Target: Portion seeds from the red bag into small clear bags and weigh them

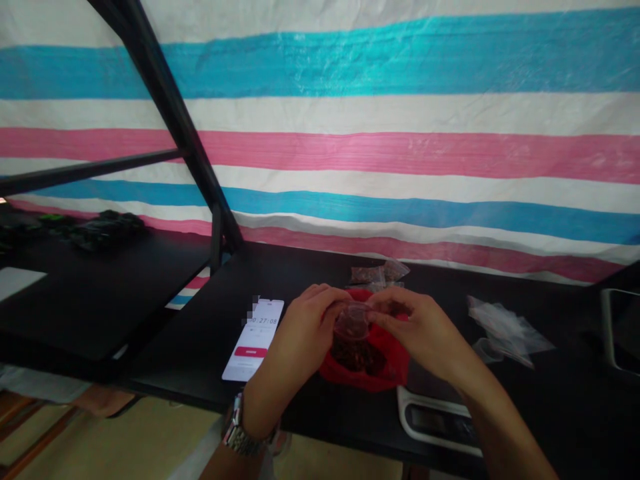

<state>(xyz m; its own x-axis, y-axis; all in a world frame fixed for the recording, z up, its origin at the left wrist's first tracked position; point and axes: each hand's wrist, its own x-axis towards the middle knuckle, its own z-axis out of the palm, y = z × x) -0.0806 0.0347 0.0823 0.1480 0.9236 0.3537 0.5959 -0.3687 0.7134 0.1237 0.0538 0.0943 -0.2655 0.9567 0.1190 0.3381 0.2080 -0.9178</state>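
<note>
Between my two hands is a small clear plastic bag (354, 323), held by its edges above a red bag (397, 370). My left hand (314, 323), with a metal watch on its wrist, pinches the left edge of the clear bag. Thumb and fingers of my right hand (415, 323) grip its right edge. Inside the wide-mouthed red bag lies a heap of dark, dried-looking bits (353, 355). Whether the clear bag has anything in it is hard to make out. Just behind the red bag are small filled clear bags (369, 275) with brownish contents.
A phone (254, 341) showing a running timer lies left of my hands. Under my right forearm is a white-rimmed digital scale (437, 421). Loose clear bags (510, 331) lie to its right, and a dark-screened device (623, 330) sits at the far right. A black metal frame (185, 140) rises at left.
</note>
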